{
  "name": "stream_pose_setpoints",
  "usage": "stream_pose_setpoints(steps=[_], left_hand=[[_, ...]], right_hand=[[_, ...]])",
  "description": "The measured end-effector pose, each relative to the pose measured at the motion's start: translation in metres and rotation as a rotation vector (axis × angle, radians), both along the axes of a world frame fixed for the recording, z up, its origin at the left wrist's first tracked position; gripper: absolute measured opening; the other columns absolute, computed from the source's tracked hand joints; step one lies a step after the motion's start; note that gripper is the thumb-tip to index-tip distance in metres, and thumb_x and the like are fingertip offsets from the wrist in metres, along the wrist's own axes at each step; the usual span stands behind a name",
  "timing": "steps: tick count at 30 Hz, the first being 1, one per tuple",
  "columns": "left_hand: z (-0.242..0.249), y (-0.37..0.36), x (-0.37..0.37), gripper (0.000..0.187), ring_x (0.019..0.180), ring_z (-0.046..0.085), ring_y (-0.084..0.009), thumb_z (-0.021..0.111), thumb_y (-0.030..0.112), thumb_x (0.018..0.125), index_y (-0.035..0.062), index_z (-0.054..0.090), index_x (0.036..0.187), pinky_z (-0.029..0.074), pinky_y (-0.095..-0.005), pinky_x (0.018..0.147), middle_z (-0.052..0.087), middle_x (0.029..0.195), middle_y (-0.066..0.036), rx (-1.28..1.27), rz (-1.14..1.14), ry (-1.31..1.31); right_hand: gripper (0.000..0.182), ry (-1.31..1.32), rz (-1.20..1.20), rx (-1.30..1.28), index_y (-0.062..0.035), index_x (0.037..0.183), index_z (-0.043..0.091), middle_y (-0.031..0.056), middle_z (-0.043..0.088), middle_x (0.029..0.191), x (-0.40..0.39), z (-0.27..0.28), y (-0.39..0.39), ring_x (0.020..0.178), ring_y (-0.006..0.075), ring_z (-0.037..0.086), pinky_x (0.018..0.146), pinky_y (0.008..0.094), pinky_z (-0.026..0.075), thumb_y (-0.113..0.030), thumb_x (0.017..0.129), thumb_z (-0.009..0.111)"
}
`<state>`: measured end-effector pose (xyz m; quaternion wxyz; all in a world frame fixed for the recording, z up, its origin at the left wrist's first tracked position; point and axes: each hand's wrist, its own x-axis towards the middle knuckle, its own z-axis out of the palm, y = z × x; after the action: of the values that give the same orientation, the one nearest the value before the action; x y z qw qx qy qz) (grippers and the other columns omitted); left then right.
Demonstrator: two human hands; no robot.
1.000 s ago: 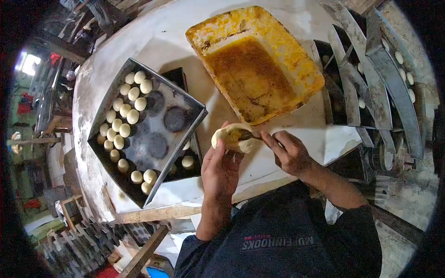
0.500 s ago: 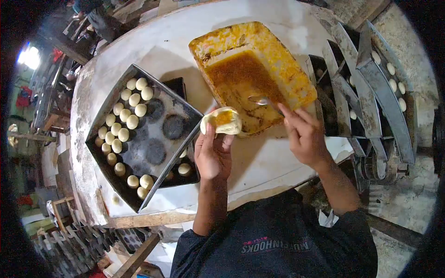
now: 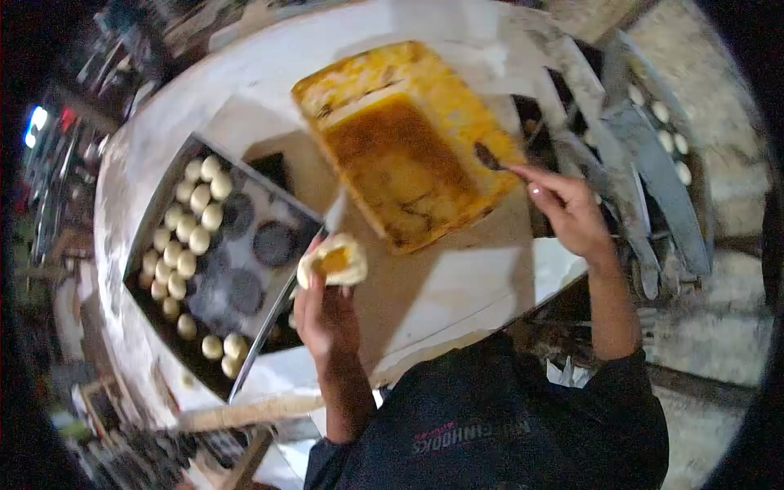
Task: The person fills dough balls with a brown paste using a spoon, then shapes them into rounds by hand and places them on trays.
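A piece of dough (image 3: 355, 266), opened up like a small cup, rests in my left hand (image 3: 329, 322), which is closed round its lower side. Orange-brown filling (image 3: 334, 260) sits in its hollow. My right hand (image 3: 578, 214) grips the handle of a spoon (image 3: 487, 156), whose dark bowl is over the right side of a large yellow-stained tub (image 3: 469, 98). Brown-orange filling (image 3: 384, 135) covers part of the tub's bottom. Left of my left hand stands a metal tray (image 3: 245, 290) with several smooth dough balls (image 3: 185, 264) along its far-left side.
Another dark tray (image 3: 269, 169) lies partly under the metal tray. To the right, long metal pans (image 3: 657, 175) are stacked at angles, some with pale dough balls (image 3: 660, 111). All this is on a white, worn tabletop (image 3: 425, 306) with a wooden front edge (image 3: 253, 411).
The spoon has moved from over the tub's middle to its right side. My left hand and the dough are farther from the tub. The whole view has shifted and blurred somewhat.
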<state>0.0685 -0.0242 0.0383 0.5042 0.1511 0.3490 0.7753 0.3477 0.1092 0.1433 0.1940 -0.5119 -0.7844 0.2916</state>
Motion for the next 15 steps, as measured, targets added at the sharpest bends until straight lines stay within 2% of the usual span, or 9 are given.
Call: stream_pose_setpoints(steps=[1, 3, 4, 5, 7, 8, 12, 13, 15], left_hand=[[0.002, -0.001, 0.005, 0.054, 0.122, 0.049, -0.0291, 0.051, 0.027, 0.094, -0.0085, 0.042, 0.133, 0.037, -0.0429, 0.104, 0.049, 0.133, -0.018, -0.132, 0.024, -0.040], [-0.005, -0.005, 0.010, 0.053, 0.122, 0.049, -0.0287, 0.051, 0.027, 0.094, -0.0068, 0.044, 0.134, 0.037, -0.0425, 0.104, 0.051, 0.131, -0.017, -0.055, 0.013, 0.042], [-0.004, -0.008, 0.011, 0.053, 0.119, 0.050, -0.0281, 0.051, 0.028, 0.094, -0.0070, 0.044, 0.133, 0.037, -0.0419, 0.103, 0.052, 0.129, -0.017, -0.014, -0.007, 0.054], [-0.004, -0.012, 0.010, 0.055, 0.117, 0.052, -0.0271, 0.052, 0.031, 0.093, -0.0060, 0.045, 0.133, 0.039, -0.0399, 0.100, 0.054, 0.127, -0.016, -0.025, -0.027, 0.056], [-0.009, -0.020, 0.005, 0.057, 0.111, 0.054, -0.0239, 0.054, 0.035, 0.092, -0.0034, 0.045, 0.134, 0.042, -0.0338, 0.091, 0.056, 0.123, -0.014, -0.128, -0.037, 0.105], [-0.005, -0.023, 0.007, 0.057, 0.110, 0.053, -0.0234, 0.054, 0.033, 0.093, -0.0030, 0.043, 0.135, 0.042, -0.0326, 0.091, 0.055, 0.123, -0.013, -0.003, -0.072, 0.073], [-0.012, -0.025, -0.001, 0.056, 0.113, 0.052, -0.0258, 0.051, 0.027, 0.093, -0.0018, 0.037, 0.139, 0.042, -0.0354, 0.094, 0.052, 0.127, -0.014, -0.078, -0.099, 0.053], [-0.006, -0.025, 0.003, 0.055, 0.114, 0.052, -0.0264, 0.050, 0.027, 0.094, -0.0010, 0.037, 0.139, 0.041, -0.0365, 0.096, 0.052, 0.128, -0.014, -0.042, -0.100, 0.065], [0.002, -0.024, 0.014, 0.054, 0.116, 0.051, -0.0271, 0.049, 0.027, 0.094, -0.0001, 0.037, 0.140, 0.041, -0.0375, 0.097, 0.052, 0.128, -0.015, -0.003, -0.108, 0.086]], right_hand=[[0.030, 0.022, 0.001, 0.031, -0.0026, 0.122, 0.060, 0.0155, 0.065, 0.116, 0.009, 0.002, -0.003, 0.105, 0.0217, 0.063, 0.093, 0.0312, 0.045, -0.015, 0.096, 0.049], [0.030, 0.126, -0.007, 0.099, -0.0029, 0.122, 0.060, 0.0137, 0.066, 0.115, 0.029, 0.010, -0.008, 0.101, 0.0197, 0.064, 0.091, 0.0297, 0.045, -0.015, 0.096, 0.051], [0.030, 0.090, -0.069, 0.164, -0.0029, 0.122, 0.060, 0.0136, 0.066, 0.115, 0.038, 0.035, -0.015, 0.101, 0.0180, 0.063, 0.090, 0.0297, 0.045, -0.015, 0.096, 0.051], [0.030, 0.062, -0.120, 0.219, -0.0029, 0.121, 0.060, 0.0135, 0.066, 0.114, 0.047, 0.058, -0.023, 0.100, 0.0163, 0.063, 0.089, 0.0296, 0.046, -0.015, 0.096, 0.051], [0.028, 0.200, -0.245, 0.368, -0.0036, 0.120, 0.062, 0.0110, 0.065, 0.118, 0.091, 0.089, -0.032, 0.102, 0.0120, 0.060, 0.088, 0.0292, 0.045, -0.012, 0.095, 0.053], [0.028, 0.143, -0.350, 0.459, -0.0059, 0.120, 0.062, 0.0087, 0.065, 0.120, 0.115, 0.108, -0.033, 0.101, 0.0136, 0.060, 0.089, 0.0296, 0.045, -0.011, 0.094, 0.053], [0.027, -0.249, -0.424, 0.387, -0.0099, 0.118, 0.064, 0.0149, 0.068, 0.109, 0.223, 0.154, 0.008, 0.099, 0.0225, 0.063, 0.088, 0.0345, 0.047, -0.013, 0.093, 0.054], [0.027, -0.241, -0.434, 0.392, -0.0099, 0.118, 0.064, 0.0149, 0.068, 0.109, 0.240, 0.151, 0.021, 0.099, 0.0225, 0.063, 0.088, 0.0345, 0.047, -0.013, 0.093, 0.054], [0.027, -0.552, -0.510, 0.262, -0.0059, 0.118, 0.063, 0.0110, 0.069, 0.104, 0.259, 0.148, 0.037, 0.094, 0.0167, 0.060, 0.085, 0.0293, 0.045, -0.009, 0.094, 0.051]])
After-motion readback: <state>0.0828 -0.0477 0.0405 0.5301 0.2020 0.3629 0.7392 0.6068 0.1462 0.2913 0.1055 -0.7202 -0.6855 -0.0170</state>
